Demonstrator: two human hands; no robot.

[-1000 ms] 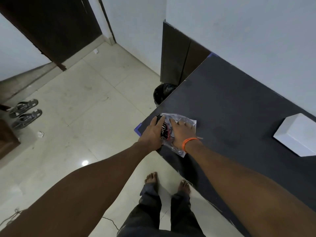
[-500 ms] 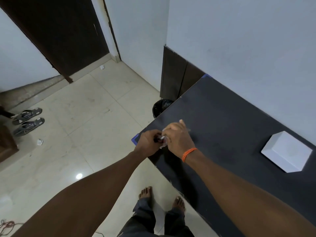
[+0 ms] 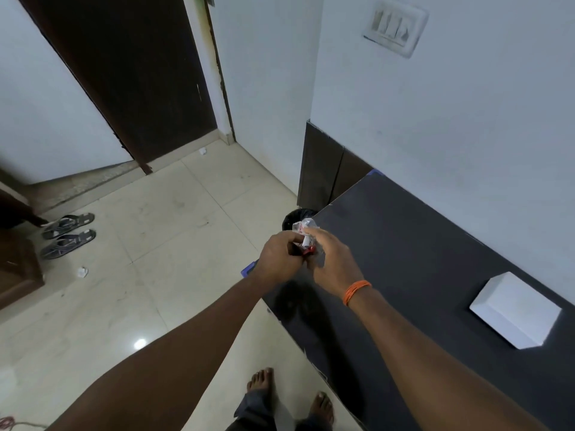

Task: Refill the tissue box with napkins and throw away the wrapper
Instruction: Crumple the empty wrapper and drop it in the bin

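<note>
Dark matte tabletop (image 3: 420,244), white tissue box (image 3: 515,311) far right. Left hand (image 3: 280,259) and right hand (image 3: 331,262) fingers both clamped on crumpled clear plastic wrapper (image 3: 306,234). Looks light, springy, slippery; keep it balled tight.

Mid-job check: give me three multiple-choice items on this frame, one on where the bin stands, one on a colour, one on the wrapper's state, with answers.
1. Where is the black bin?
A. on the floor at the far end of the dark table
B. on the table beside the white tissue box
C. next to the sandals

2. What colour is the band on the right wrist?
A. green
B. orange
C. white

3. What state is the wrapper in?
A. spread flat on the table
B. crumpled between the left hand and right hand
C. already lying in the bin

Answers: 1 A, its rim shows just past the table's end. 2 B, orange strands circle the wrist. 3 B, both hands close around the bunched plastic above the table's corner.
</note>
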